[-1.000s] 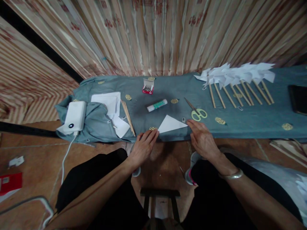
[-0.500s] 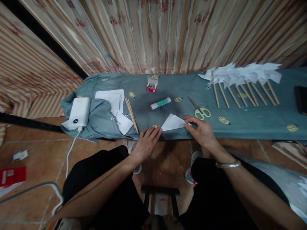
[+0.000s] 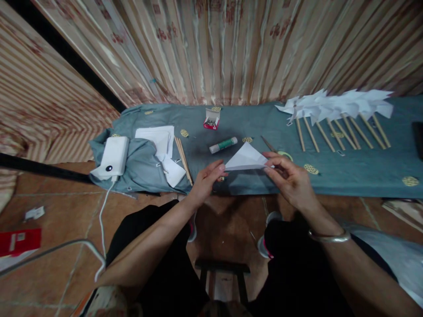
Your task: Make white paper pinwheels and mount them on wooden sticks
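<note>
A white sheet of paper (image 3: 246,157), folded into a triangle, is held up just above the cloth near the front edge. My left hand (image 3: 208,178) pinches its left corner. At the right corner, my right hand (image 3: 287,176) grips the paper between thumb and fingers. Behind the paper lies a glue stick (image 3: 223,145) with a green label. Scissors (image 3: 284,155) with light green handles rest beyond my right hand, which partly hides them.
Paper pinwheels (image 3: 343,105) on wooden sticks lie in a row at the right. A small red box of metal pins (image 3: 211,119) stands open at the back. Leftward are loose sticks (image 3: 183,160), paper sheets (image 3: 155,136) and a white power bank (image 3: 114,156) with a cable.
Both hands have lifted the folded paper off the cloth, and it looks tilted now. My left hand has gone from lying flat at its corner to pinching it.
</note>
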A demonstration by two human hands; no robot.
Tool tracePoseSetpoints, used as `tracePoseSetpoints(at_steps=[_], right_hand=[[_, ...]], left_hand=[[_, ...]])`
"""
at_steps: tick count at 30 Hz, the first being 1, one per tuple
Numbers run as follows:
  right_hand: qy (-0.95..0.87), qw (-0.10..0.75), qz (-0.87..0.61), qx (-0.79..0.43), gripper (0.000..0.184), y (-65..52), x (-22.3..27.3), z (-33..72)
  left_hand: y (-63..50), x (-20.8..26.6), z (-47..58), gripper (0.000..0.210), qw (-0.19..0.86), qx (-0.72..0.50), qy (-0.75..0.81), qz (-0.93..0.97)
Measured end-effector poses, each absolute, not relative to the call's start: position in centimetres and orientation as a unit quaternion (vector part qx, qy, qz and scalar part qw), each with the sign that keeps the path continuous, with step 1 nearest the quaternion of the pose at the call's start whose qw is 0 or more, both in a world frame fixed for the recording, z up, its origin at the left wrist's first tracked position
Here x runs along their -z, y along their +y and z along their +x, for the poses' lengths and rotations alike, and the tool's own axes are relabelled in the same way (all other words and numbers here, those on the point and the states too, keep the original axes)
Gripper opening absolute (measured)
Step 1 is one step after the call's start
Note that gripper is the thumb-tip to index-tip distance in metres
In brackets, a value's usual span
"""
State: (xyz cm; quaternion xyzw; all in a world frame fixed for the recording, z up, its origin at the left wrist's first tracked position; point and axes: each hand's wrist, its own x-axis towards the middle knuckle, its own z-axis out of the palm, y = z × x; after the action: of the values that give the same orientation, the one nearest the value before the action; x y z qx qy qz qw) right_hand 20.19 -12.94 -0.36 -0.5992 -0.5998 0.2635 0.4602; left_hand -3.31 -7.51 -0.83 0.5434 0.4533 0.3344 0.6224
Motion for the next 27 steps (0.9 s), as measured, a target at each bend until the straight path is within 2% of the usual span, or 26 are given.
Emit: tracePoseSetpoints(at_steps=[4, 8, 11, 13, 19, 23, 27], right_hand=[[-0.64, 0.443, -0.592, -0.208, 0.004, -13.4, -0.8, 19.4], [-0.653, 0.444, -0.591, -0.167, 0.008, -13.4, -1.4, 20.2], [-0.636, 0.413, -0.638, -0.131, 0.023, -13.0, -1.1, 22.0], [-0.625, 0.359, -0.688, -0.086, 0.033, -12.6, -0.5, 23.5], [-0.645, 0.175, -0.743, 0.038, 0.038, -10.9, 1.8, 25.5], [-0.633, 0.087, -0.768, 0.054, 0.03, -9.8, 1.5, 24.4], [-0.631, 0.037, -0.775, 0.018, 0.028, -9.2, 0.4, 23.8]], left_hand=[[-7.0, -0.2, -1.8, 0.045, 0.726, -0.285, 0.425, 0.459], [-7.0, -0.1, -0.7, 0.037, 0.736, -0.268, 0.443, 0.436], [-6.6, 0.1, 0.1, 0.03, 0.713, -0.287, 0.457, 0.447], [-5.9, 0.1, 0.6, 0.028, 0.674, -0.316, 0.471, 0.473], [-3.6, -0.7, 1.6, 0.011, 0.552, -0.413, 0.451, 0.567], [-2.6, -1.0, 2.0, 0.016, 0.539, -0.449, 0.446, 0.556], [-2.0, -0.8, 2.1, 0.021, 0.556, -0.465, 0.451, 0.52]])
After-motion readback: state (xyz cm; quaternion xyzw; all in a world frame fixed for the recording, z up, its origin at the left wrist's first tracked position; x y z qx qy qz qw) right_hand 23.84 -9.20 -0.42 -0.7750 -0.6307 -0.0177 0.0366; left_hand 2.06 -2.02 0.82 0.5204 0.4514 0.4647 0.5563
